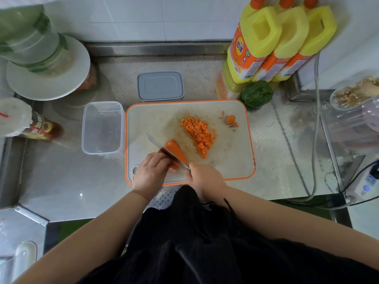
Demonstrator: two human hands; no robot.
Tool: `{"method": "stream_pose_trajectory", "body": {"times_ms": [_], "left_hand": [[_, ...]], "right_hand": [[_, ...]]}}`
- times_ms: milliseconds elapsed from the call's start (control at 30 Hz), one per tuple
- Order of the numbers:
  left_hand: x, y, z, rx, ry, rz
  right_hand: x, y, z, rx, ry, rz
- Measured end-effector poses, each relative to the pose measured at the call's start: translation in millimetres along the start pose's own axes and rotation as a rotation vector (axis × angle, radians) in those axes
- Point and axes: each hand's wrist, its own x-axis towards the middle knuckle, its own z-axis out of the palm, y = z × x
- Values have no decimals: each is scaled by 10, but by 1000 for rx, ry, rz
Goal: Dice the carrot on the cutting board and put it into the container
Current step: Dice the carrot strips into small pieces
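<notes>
A chunk of carrot [176, 149] lies on the orange-rimmed cutting board [231, 158]. My left hand [150, 173] holds the carrot's near end with curled fingers. My right hand [205, 178] grips the handle of a knife [164, 149], whose blade lies lengthwise along the carrot's left side. A heap of diced carrot [199, 134] sits in the middle of the board. The carrot's cut-off top [230, 119] lies near the board's far right corner. A clear plastic container [102, 128] stands just left of the board with nothing visible in it.
The container's grey lid [160, 86] lies behind the board. Three yellow bottles [272, 42] and a green leafy vegetable [256, 94] stand at the back right. A white plate [48, 78] under a bottle sits back left. Cables [313, 140] and a blender jug [352, 111] occupy the right.
</notes>
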Motion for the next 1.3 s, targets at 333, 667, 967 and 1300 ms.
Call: {"method": "stream_pose_trajectory", "body": {"times_ms": [333,667,967,1300], "left_hand": [[-2,1,10,-31,18,-29],[-26,-4,32,-45,49,-19],[-22,-16,39,-49,58,-3],[-30,-46,51,-50,32,0]], "right_hand": [[-79,-30,-16,0,-59,36],[-48,-98,-41,23,-126,111],[176,-268,-86,-60,-118,95],[136,-201,-147,-18,-196,136]]}}
